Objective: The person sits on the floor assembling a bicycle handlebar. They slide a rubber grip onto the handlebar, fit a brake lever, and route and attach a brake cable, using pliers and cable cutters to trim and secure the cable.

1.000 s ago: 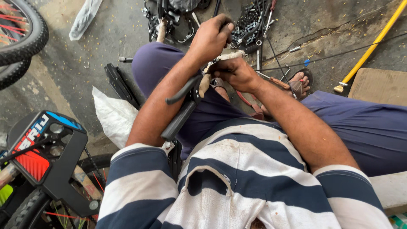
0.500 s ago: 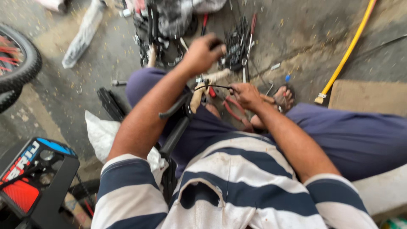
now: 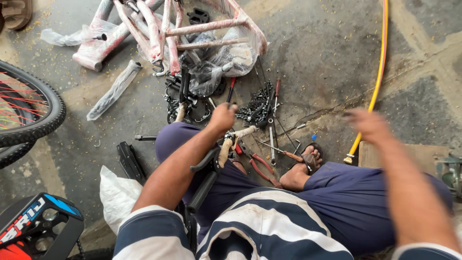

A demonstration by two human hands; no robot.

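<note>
Nearest to us, our striped shirt (image 3: 269, 226) fills the bottom edge and hides most of the black handlebar grip (image 3: 202, 191) that lies across our lap; only the grip, a brake lever and a wrapped end show. Our left hand (image 3: 223, 117) is closed over the far end of this handlebar, fingers curled together around it, but what is under the palm we cannot see. Our right hand (image 3: 368, 124) is lifted above the floor and strongly blurred, so we cannot tell if its fingers are spread or closed; it seems to hold nothing.

Beside our sandalled foot (image 3: 308, 161) lie red-handled pliers (image 3: 260, 166) and screwdrivers (image 3: 274, 108) near a dark chain pile (image 3: 257, 108), whose parts are hard to separate.

The floor is rough grey concrete with cracks. A yellow hose (image 3: 378, 82) runs across it. Farther off, a pink bicycle frame (image 3: 192, 29) in plastic wrap is cut by the top edge, and a tyre (image 3: 45, 108) by the left edge.
</note>
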